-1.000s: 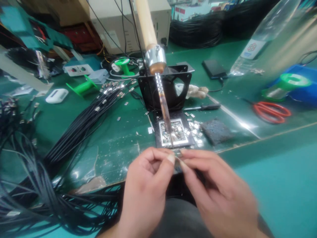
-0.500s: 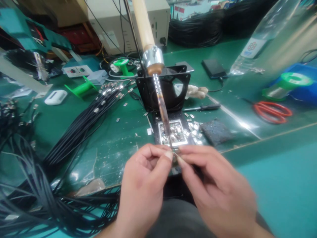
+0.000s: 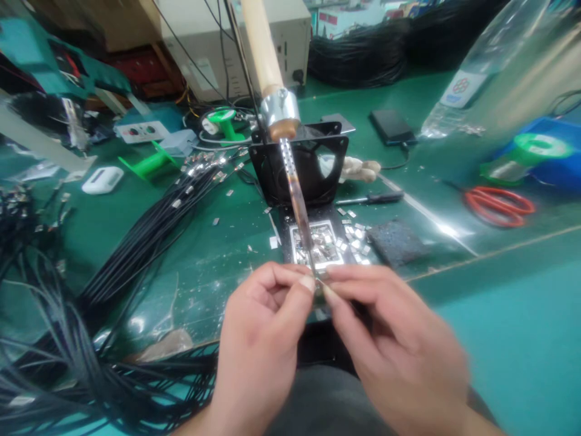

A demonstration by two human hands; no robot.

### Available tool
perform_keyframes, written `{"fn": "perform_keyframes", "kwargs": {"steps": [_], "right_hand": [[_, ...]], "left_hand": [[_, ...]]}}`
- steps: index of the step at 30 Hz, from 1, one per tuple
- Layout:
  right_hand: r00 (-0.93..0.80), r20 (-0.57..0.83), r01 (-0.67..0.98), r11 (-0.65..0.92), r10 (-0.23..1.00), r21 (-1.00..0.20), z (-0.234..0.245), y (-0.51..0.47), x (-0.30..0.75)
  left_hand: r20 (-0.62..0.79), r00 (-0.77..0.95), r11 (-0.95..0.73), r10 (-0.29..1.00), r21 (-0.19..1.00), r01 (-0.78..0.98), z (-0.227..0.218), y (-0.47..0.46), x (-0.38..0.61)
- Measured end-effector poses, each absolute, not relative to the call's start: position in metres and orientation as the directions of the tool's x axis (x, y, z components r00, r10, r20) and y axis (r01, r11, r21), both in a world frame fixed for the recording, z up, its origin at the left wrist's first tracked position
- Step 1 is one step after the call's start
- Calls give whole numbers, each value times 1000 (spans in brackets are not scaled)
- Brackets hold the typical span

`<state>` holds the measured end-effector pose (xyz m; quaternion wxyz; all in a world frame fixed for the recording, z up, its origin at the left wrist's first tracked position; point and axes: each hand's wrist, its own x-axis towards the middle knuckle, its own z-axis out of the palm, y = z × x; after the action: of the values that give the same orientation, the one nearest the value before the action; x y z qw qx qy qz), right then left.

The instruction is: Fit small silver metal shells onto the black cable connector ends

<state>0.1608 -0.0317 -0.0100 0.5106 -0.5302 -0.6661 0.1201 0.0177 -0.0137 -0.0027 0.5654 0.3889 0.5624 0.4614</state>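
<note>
A soldering iron (image 3: pixel 299 203) with a wooden handle hangs tip down, its tip between the fingertips of my two hands. My left hand (image 3: pixel 267 327) is closed in a pinch just left of the tip; the small piece in it is mostly hidden. Right of the tip, my right hand (image 3: pixel 394 333) pinches a thin, pale wire end that points at the iron. Just beyond my fingers lies a white-rimmed tray (image 3: pixel 295 249) of small metal pieces, with more loose pieces (image 3: pixel 358 233) scattered beside it.
Behind the iron stands a black fan frame (image 3: pixel 297 175). Bundled black cables (image 3: pixel 149 233) spread over the left. To the right are a dark pad (image 3: pixel 394 241), a screwdriver (image 3: pixel 381 197), red-handled scissors (image 3: pixel 499 207), a green-ended spool (image 3: pixel 542 146) and a plastic bottle (image 3: pixel 474 79).
Both hands stay at the iron's tip in the same pinch. They have shifted only very slightly to the left; nothing was taken or let go.
</note>
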Motion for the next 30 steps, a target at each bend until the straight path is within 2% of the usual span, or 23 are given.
{"fn": "perform_keyframes", "kwargs": {"steps": [30], "right_hand": [[109,553,562,407,826,-719,-8,-29,159]], "left_hand": [[-264,-59,258,963,962,-93,-1,-14,16]]}}
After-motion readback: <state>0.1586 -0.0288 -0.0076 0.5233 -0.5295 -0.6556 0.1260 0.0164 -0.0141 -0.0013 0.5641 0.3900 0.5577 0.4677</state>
